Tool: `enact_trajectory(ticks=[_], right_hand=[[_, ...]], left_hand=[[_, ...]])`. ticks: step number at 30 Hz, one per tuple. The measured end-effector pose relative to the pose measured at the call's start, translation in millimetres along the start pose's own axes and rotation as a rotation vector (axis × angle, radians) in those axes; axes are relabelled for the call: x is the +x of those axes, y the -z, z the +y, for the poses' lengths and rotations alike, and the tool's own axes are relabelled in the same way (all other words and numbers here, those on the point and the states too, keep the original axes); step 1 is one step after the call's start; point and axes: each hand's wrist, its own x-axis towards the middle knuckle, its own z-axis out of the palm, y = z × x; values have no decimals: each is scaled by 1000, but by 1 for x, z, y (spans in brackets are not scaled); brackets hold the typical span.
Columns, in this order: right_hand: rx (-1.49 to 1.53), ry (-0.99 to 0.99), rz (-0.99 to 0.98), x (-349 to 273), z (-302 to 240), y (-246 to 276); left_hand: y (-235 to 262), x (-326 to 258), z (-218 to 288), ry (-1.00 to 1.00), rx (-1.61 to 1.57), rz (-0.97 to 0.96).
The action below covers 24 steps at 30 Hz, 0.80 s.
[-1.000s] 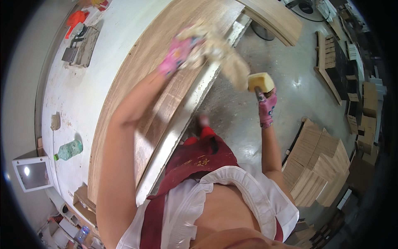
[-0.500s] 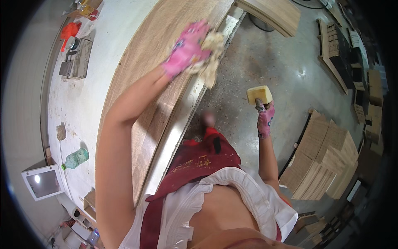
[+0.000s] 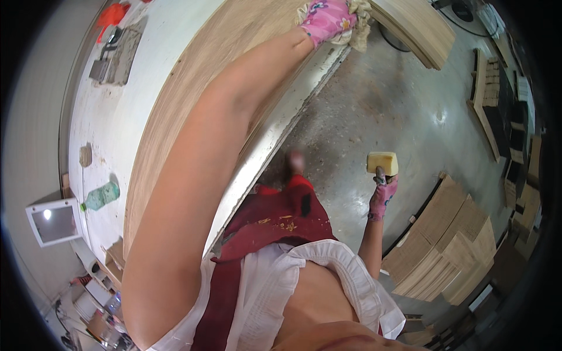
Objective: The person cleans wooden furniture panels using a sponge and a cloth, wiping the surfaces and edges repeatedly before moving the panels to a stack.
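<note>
My left hand (image 3: pixel 329 22), in a pink flowered glove, reaches far forward and presses a crumpled cream rag (image 3: pixel 360 26) against the wood-grain board (image 3: pixel 225 55). The rag bunches out around the fingers and hangs over the board's right edge. Held out over the floor on the right, my right hand (image 3: pixel 383 198) wears a matching glove with dirt-darkened fingertips. It grips a pale yellow sponge-like block (image 3: pixel 382 162), its thumb lying across the near side.
The board lies on a white table (image 3: pixel 99 131) bearing a green plastic bottle (image 3: pixel 102 196) and flat scraping tools (image 3: pixel 105 61). Another wood piece (image 3: pixel 418 29) sticks out at the far end. Stacked cardboard (image 3: pixel 451 234) and dark-sided panels (image 3: pixel 494 105) occupy the right.
My left hand has slid the rag forward and right along the board toward its far end. My right hand, still gripping the block, sits slightly lower and further right in view.
</note>
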Motion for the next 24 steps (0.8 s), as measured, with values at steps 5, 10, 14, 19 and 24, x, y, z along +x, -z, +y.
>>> enact_trajectory(ticks=[5, 10, 14, 19, 24], right_hand=[[167, 91, -136, 2, -70, -47], [356, 325, -242, -31, -138, -132], [470, 341, -512, -82, -179, -212], [339, 460, -678, -130, -152, -318], [488, 227, -812, -122, -151, -333]], left_hand=[[54, -85, 0, 12, 63, -236], [161, -206, 32, 98, -220, -290], [250, -304, 59, 179, -252, -323], [320, -416, 87, 352, -371, -182], [395, -515, 123, 567, -490, 25]])
